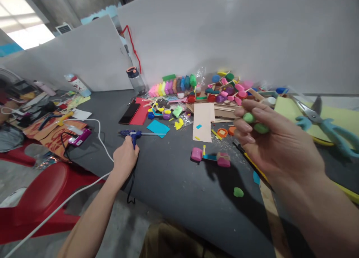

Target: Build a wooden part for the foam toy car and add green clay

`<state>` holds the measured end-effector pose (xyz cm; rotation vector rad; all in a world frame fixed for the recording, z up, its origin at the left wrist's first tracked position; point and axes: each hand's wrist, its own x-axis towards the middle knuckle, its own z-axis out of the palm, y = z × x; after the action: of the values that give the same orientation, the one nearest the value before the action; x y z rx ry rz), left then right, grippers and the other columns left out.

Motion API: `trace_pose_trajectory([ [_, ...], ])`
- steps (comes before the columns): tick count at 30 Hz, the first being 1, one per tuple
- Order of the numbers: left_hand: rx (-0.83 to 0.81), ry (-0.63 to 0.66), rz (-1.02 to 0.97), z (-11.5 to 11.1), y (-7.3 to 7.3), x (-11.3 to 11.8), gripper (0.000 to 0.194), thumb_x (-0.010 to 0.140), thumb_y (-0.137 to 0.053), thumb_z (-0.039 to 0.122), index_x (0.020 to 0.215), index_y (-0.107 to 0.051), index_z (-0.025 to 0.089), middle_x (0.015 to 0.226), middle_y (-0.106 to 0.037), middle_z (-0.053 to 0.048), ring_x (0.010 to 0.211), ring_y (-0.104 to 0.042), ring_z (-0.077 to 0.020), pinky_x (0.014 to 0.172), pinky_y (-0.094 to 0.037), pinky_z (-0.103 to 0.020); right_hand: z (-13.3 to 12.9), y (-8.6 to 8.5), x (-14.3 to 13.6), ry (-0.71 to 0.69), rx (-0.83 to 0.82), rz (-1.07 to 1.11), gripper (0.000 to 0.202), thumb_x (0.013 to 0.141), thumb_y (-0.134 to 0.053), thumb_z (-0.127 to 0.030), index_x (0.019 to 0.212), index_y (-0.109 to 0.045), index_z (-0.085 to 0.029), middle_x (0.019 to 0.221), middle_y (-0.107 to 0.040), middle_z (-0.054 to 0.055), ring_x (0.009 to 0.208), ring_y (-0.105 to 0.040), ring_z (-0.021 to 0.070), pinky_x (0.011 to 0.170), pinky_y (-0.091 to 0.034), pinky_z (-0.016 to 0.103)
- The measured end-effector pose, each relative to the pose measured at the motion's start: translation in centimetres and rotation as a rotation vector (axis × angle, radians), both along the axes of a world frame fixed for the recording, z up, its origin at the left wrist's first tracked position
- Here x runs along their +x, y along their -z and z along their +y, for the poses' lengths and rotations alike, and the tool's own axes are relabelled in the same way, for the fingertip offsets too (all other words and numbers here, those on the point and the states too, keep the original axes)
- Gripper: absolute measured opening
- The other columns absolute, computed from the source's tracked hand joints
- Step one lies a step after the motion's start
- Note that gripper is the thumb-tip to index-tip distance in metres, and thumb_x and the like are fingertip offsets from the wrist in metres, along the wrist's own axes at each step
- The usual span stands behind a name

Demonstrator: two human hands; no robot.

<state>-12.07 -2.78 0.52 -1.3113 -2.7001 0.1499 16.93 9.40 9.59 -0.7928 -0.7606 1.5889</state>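
My left hand (125,159) is closed on the handle of a blue glue gun (131,134), which lies on the dark table with its nozzle pointing left. Raised over the table's right part, my right hand (280,138) has curled fingers holding green clay pieces (248,117). Between the hands stands a small construction (210,157) with pink wheel-like ends, a blue middle and a yellow upright bit. Another green clay piece (238,192) rests on the table below my right hand.
Coloured clay packs (174,85), a water bottle (136,80) and a phone (129,113) sit toward the back. Scissors (322,117) and a cutter (256,164) are at right. A white cable (100,132) and red stool (47,190) are at left.
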Motion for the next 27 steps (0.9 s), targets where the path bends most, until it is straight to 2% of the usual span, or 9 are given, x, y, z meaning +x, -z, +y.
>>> trace_pose_trajectory([
  [4, 0.048, 0.005, 0.032, 0.0, -0.5, 0.1, 0.027, 0.097, -0.04, 0.03, 0.115, -0.052, 0.013, 0.099, -0.074, -0.017, 0.089, -0.075, -0.0326, 0.069, -0.05, -0.035, 0.3, 1.0, 0.3, -0.091, 0.125, -0.114, 0.015, 0.077, -0.06, -0.016, 0.078, -0.073, -0.023, 0.077, -0.059, 0.002, 0.05, -0.046, 0.0058, 0.04, -0.031, 0.022],
  [7, 0.105, 0.03, 0.045, 0.7, -1.3, 0.8, 0.026, 0.098, -0.04, 0.033, 0.116, -0.052, 0.017, 0.105, -0.074, -0.014, 0.091, -0.074, -0.0307, 0.07, -0.049, -0.034, 0.2, 2.1, 0.5, -0.212, 0.35, -0.372, 0.013, 0.082, -0.057, -0.029, 0.088, -0.068, -0.027, 0.073, -0.054, -0.002, 0.046, -0.041, 0.0063, 0.04, -0.029, 0.023],
  [10, 0.166, 0.012, 0.053, 1.0, -2.6, 0.9, 0.028, 0.098, -0.041, 0.036, 0.118, -0.05, 0.019, 0.101, -0.075, -0.012, 0.088, -0.074, -0.0309, 0.068, -0.048, -0.034, 0.0, 3.0, -0.5, -0.383, 0.511, -0.691, 0.02, 0.089, -0.054, -0.035, 0.091, -0.069, -0.022, 0.062, -0.052, -0.004, 0.044, -0.042, 0.0086, 0.04, -0.032, 0.023],
  [12, 0.206, -0.01, 0.054, 0.7, -3.5, 0.6, 0.029, 0.098, -0.041, 0.038, 0.119, -0.048, 0.019, 0.101, -0.075, -0.012, 0.087, -0.074, -0.0311, 0.067, -0.047, -0.034, 0.1, 3.6, -2.2, -0.521, 0.678, -0.995, 0.02, 0.091, -0.057, -0.032, 0.092, -0.072, -0.02, 0.065, -0.062, -0.001, 0.055, -0.056, 0.0126, 0.05, -0.044, 0.025],
  [14, 0.239, -0.028, 0.048, -0.1, -4.3, 0.2, 0.03, 0.097, -0.042, 0.04, 0.119, -0.047, 0.02, 0.103, -0.075, -0.011, 0.086, -0.074, -0.031, 0.065, -0.047, -0.034, 0.7, 4.1, -4.7, -0.613, 0.82, -1.25, 0.013, 0.091, -0.063, -0.026, 0.095, -0.073, -0.019, 0.084, -0.073, 0.005, 0.077, -0.067, 0.0176, 0.07, -0.053, 0.03],
  [17, 0.275, -0.044, 0.03, -1.7, -5.0, -0.5, 0.029, 0.096, -0.044, 0.041, 0.117, -0.047, 0.021, 0.105, -0.075, -0.011, 0.087, -0.074, -0.031, 0.066, -0.047, -0.034, 2.0, 5.2, -9.2, -0.712, 1.007, -1.559, 0.025, 0.094, -0.065, -0.03, 0.115, -0.066, -0.016, 0.111, -0.07, 0.009, 0.099, -0.068, 0.0216, 0.087, -0.056, 0.042],
  [19, 0.292, -0.054, 0.016, -2.9, -5.1, -1.0, 0.028, 0.096, -0.046, 0.042, 0.116, -0.047, 0.022, 0.107, -0.075, -0.01, 0.089, -0.074, -0.0309, 0.067, -0.047, -0.034, 2.9, 5.9, -12.2, -0.79, 1.127, -1.715, 0.034, 0.096, -0.064, -0.035, 0.124, -0.062, -0.016, 0.124, -0.065, 0.01, 0.106, -0.066, 0.0229, 0.09, -0.057, 0.044],
  [22, 0.308, -0.075, -0.011, -4.4, -5.2, -2.0, 0.027, 0.095, -0.048, 0.041, 0.115, -0.048, 0.022, 0.105, -0.075, -0.009, 0.088, -0.074, -0.0305, 0.067, -0.046, -0.034, 4.2, 6.9, -15.5, -0.902, 1.303, -1.871, 0.037, 0.096, -0.064, -0.036, 0.127, -0.06, -0.016, 0.127, -0.063, 0.011, 0.107, -0.066, 0.0237, 0.09, -0.057, 0.045],
  [27, 0.343, -0.115, -0.04, -6.3, -5.5, -3.8, 0.028, 0.094, -0.049, 0.041, 0.114, -0.049, 0.022, 0.103, -0.074, -0.008, 0.088, -0.073, -0.0304, 0.067, -0.047, -0.034, 5.8, 8.0, -17.6, -0.992, 1.573, -1.965, 0.036, 0.096, -0.063, -0.035, 0.127, -0.06, -0.016, 0.127, -0.063, 0.01, 0.107, -0.066, 0.0236, 0.09, -0.057, 0.045],
])
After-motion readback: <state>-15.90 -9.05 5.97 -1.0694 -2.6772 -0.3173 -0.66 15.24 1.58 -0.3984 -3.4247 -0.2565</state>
